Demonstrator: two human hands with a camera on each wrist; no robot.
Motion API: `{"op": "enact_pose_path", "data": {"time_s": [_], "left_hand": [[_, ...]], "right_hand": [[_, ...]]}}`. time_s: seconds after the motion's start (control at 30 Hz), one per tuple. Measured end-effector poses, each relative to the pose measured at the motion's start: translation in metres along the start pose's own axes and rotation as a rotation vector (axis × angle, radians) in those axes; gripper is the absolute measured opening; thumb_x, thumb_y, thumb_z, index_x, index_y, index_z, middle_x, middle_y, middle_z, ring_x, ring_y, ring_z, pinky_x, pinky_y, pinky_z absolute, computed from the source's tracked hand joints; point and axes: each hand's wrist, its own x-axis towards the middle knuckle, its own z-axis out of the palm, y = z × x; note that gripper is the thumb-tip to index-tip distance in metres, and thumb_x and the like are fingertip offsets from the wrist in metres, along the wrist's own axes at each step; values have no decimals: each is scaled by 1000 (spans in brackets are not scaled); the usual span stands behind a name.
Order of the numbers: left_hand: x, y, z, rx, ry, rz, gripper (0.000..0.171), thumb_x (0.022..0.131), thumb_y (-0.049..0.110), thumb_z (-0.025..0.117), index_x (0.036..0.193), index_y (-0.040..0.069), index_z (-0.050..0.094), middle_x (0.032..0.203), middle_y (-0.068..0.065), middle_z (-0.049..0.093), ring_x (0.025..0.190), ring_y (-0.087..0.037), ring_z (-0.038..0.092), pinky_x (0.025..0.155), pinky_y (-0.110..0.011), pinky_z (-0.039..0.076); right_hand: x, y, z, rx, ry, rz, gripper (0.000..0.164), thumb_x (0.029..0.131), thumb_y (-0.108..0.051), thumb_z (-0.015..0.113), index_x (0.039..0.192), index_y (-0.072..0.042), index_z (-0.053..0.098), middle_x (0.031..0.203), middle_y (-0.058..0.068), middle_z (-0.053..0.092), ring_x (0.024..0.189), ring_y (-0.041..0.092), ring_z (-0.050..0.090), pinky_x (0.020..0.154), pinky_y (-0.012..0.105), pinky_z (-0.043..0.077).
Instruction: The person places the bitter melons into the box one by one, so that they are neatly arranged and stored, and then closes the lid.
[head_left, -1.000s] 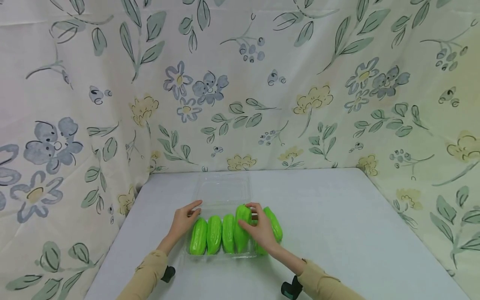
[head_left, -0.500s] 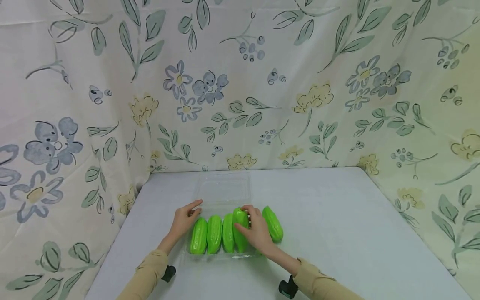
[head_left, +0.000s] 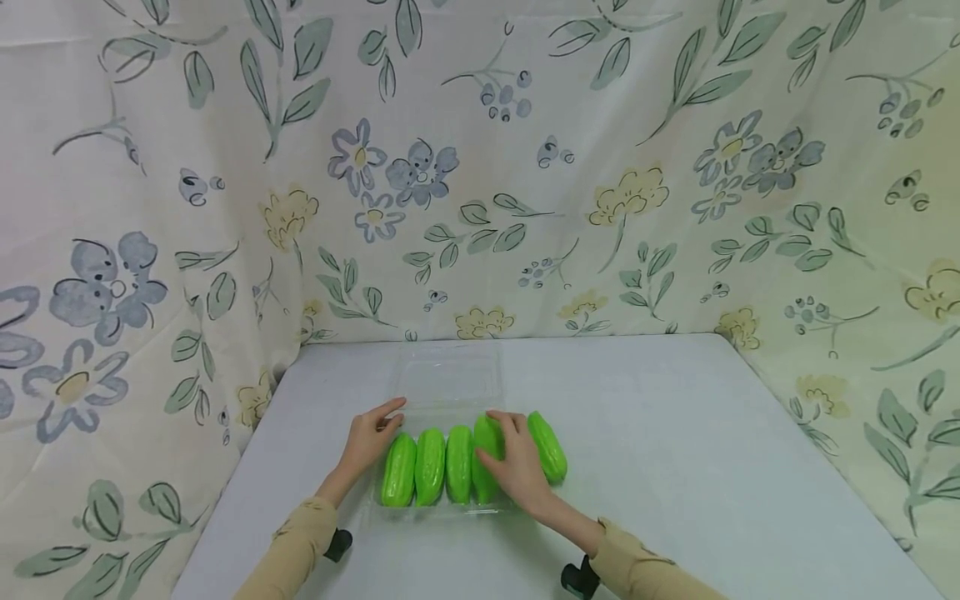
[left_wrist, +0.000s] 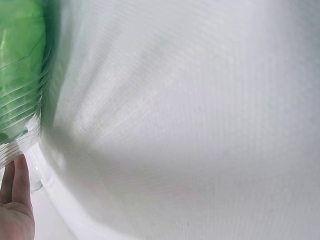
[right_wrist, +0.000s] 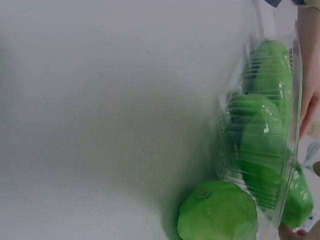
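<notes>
In the head view, a clear plastic box (head_left: 420, 510) holds a row of bright green, lumpy vegetables like bitter melons (head_left: 430, 467). My right hand (head_left: 523, 467) grips the rightmost one in the row, a bitter melon (head_left: 486, 475), thumb on its left side and fingers over its far end. In the right wrist view this melon (right_wrist: 299, 200) sticks up past the box's rim. My left hand (head_left: 367, 435) rests at the box's far left corner. The left wrist view shows its fingers (left_wrist: 21, 182) straight against the ridged wall.
Right of the box, another green bitter melon (head_left: 547, 448) lies on the white table (head_left: 675, 467). The clear lid (head_left: 448, 375) lies folded back behind the box. A floral cloth (head_left: 480, 192) hangs behind the table and along both sides.
My right hand has moved left and then slightly back right, lowering the bitter melon it holds into the row. The left hand has stayed at the box corner.
</notes>
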Motion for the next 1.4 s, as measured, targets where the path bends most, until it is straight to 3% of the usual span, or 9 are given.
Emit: {"op": "enact_pose_path", "data": {"time_s": [0.13,0.33,0.57,0.7,0.87,1.0,1.13,1.4], "left_hand": [[1,0,-1,-1,-4,7,33,91,6,62,124,1,62,128,-19,60,93,-31,70,65,-20,53],[1,-2,0,-3,-1,6,33,91,7,62,124,2,62,128,-18,60,93,-30,70,65,-17,52],[0,-3,2,-3,-4,9,34,92,8,61,125,2,61,129,-17,59,91,-29,71,65,-19,53],[1,-4,2,2,-4,6,34,92,9,61,126,3,61,130,-18,59,91,-29,71,66,-20,54],[1,-4,2,1,-7,8,34,92,8,61,126,2,61,130,-18,59,92,-29,71,67,-20,54],[1,-3,2,5,-9,0,34,92,8,61,125,2,61,130,-17,59,92,-29,71,68,-23,55],[0,-1,1,11,-6,-10,34,92,8,61,126,3,61,130,-17,59,93,-29,70,73,-31,58],[0,1,1,16,-7,-13,34,92,7,61,126,2,61,130,-17,59,94,-31,70,77,-35,57]], "right_hand": [[-1,0,0,-10,37,-40,54,80,-8,75,128,-6,52,119,15,52,98,25,58,74,29,51],[-4,-1,4,-37,-44,-80,55,78,0,72,129,-5,51,113,19,58,94,28,60,73,33,52],[-8,0,11,-227,-60,-187,60,70,11,71,126,-2,53,98,15,62,77,18,57,64,26,50],[-7,-1,12,-260,-78,-201,61,68,15,68,126,-1,54,98,15,62,77,18,57,62,23,47],[-4,-1,8,-138,-145,-95,59,74,8,68,130,-2,51,109,20,62,73,18,56,59,21,46],[-4,2,2,54,-191,-23,55,80,0,68,132,-1,49,116,22,60,93,30,61,74,34,55],[-5,5,-4,217,-221,11,52,85,-8,68,132,2,49,121,23,59,111,37,58,88,44,53],[-12,8,-14,363,-250,75,50,88,-22,69,129,0,52,120,23,61,113,39,58,93,46,50]]}}
